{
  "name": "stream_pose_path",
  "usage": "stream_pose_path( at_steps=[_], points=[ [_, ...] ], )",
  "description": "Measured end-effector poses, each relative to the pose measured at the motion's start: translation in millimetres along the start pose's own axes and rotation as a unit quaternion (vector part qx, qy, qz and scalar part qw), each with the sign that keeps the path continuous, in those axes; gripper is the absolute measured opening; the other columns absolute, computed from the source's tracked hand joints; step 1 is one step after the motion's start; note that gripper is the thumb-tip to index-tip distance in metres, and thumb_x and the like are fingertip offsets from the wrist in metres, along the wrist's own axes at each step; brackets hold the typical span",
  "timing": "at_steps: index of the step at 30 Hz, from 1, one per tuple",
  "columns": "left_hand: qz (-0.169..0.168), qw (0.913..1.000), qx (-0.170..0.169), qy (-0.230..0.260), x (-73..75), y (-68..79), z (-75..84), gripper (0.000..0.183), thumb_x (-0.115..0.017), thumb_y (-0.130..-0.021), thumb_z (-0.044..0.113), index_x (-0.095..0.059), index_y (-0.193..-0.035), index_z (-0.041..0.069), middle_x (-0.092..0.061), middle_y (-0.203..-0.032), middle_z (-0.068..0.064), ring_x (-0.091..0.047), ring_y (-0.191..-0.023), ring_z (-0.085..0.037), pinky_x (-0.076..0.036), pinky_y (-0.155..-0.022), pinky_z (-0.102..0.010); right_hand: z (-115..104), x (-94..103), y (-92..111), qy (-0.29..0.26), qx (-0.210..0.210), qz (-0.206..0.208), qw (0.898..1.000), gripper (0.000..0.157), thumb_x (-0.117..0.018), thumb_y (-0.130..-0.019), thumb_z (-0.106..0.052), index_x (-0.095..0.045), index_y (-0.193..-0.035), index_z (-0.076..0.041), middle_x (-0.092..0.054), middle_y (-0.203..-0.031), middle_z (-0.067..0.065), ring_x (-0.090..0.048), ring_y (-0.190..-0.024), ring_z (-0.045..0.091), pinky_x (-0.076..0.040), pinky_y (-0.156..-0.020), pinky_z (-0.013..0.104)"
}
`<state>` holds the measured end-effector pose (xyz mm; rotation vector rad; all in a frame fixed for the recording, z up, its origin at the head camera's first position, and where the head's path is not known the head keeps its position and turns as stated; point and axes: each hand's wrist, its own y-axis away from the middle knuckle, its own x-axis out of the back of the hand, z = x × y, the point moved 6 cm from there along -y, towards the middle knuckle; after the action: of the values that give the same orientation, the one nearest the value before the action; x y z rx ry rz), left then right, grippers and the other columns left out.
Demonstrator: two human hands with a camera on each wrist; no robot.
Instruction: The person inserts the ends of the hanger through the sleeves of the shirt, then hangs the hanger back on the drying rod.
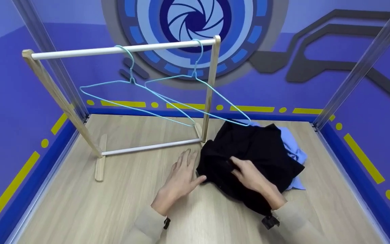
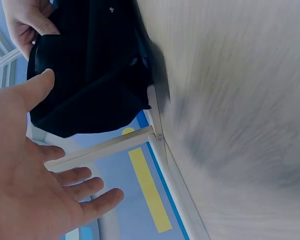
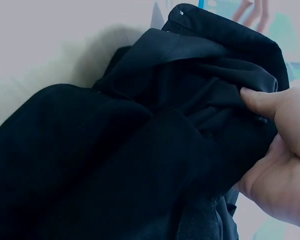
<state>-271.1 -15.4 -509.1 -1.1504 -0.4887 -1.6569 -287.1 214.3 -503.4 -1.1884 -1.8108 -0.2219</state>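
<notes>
A crumpled black shirt (image 1: 256,142) lies on the right side of the table, its collar showing in the right wrist view. My right hand (image 1: 251,176) pinches the cloth between thumb and fingers; in the right wrist view the thumb presses the fold near the collar while the fingertips are hidden behind the fabric. By the shirt's left edge is my left hand (image 1: 181,173), fingers extended and thumb spread toward the cloth. The left wrist view shows this palm (image 2: 35,185) holding nothing. Beneath the black shirt, a light blue garment (image 1: 291,145) sticks out at the right and back.
A small clothes rack (image 1: 124,49) with wooden posts and white rails stands at the back left. Two light blue wire hangers (image 1: 132,80) hang from its top rail, the right one reaching over the shirt's back edge. Blue printed walls (image 1: 361,118) enclose the wooden table (image 1: 120,203).
</notes>
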Motion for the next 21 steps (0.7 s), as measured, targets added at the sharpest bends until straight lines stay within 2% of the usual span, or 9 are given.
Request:
stream_pose_path(
  at_steps=[5, 10, 14, 18, 21],
  points=[
    [0.009, 0.9998, -0.014, 0.006, -0.6, 0.1, -0.3, 0.096, -0.074, -0.094, 0.043, -0.018, -0.164, 0.007, -0.02, -0.164, -0.025, -0.018, -0.151, -0.042, -0.031, -0.113, -0.061, -9.5, -12.0, -1.1, -0.008, 0.02, -0.024, 0.999, 0.011, -0.064, -0.101, -0.002, -0.06, -0.103, -0.012, -0.06, -0.089, -0.005, -0.061, -0.083, 0.011, -0.055, -0.073, 0.034],
    [0.004, 0.9997, -0.025, -0.002, -1.9, -0.6, -0.2, 0.098, -0.08, -0.09, 0.041, -0.022, -0.164, 0.012, -0.018, -0.165, -0.024, -0.016, -0.152, -0.04, -0.024, -0.115, -0.064, -19.3, -21.2, -0.3, -0.007, 0.033, -0.049, 0.998, 0.01, -0.064, -0.101, -0.004, -0.06, -0.102, -0.013, -0.058, -0.088, -0.007, -0.061, -0.086, 0.01, -0.054, -0.075, 0.034],
    [-0.006, 0.9992, -0.032, -0.022, -1.8, -1.1, 1.6, 0.094, -0.079, -0.09, 0.043, -0.026, -0.164, 0.016, -0.017, -0.167, -0.021, -0.015, -0.153, -0.037, -0.021, -0.117, -0.062, -29.6, -27.7, 0.0, -0.016, 0.059, -0.071, 0.996, 0.012, -0.064, -0.1, -0.002, -0.061, -0.106, -0.012, -0.061, -0.092, -0.006, -0.063, -0.091, 0.009, -0.055, -0.079, 0.034],
    [0.003, 0.998, -0.052, -0.037, 0.5, -3.2, 3.6, 0.087, -0.081, -0.089, 0.042, -0.037, -0.16, 0.017, -0.021, -0.166, -0.018, -0.018, -0.153, -0.034, -0.022, -0.117, -0.059, -38.2, -34.2, 0.9, -0.028, 0.082, -0.091, 0.992, 0.011, -0.064, -0.101, -0.003, -0.061, -0.106, -0.013, -0.064, -0.096, -0.006, -0.064, -0.094, 0.008, -0.055, -0.08, 0.032],
    [0.018, 0.9961, -0.077, -0.039, 2.1, -5.4, 4.6, 0.073, -0.083, -0.087, 0.038, -0.052, -0.149, 0.016, -0.03, -0.164, -0.017, -0.025, -0.151, -0.034, -0.026, -0.116, -0.059, -43.0, -37.0, 1.3, -0.028, 0.098, -0.097, 0.99, 0.01, -0.064, -0.101, -0.004, -0.061, -0.104, -0.013, -0.064, -0.095, -0.007, -0.064, -0.093, 0.008, -0.055, -0.079, 0.031]
  ],
)
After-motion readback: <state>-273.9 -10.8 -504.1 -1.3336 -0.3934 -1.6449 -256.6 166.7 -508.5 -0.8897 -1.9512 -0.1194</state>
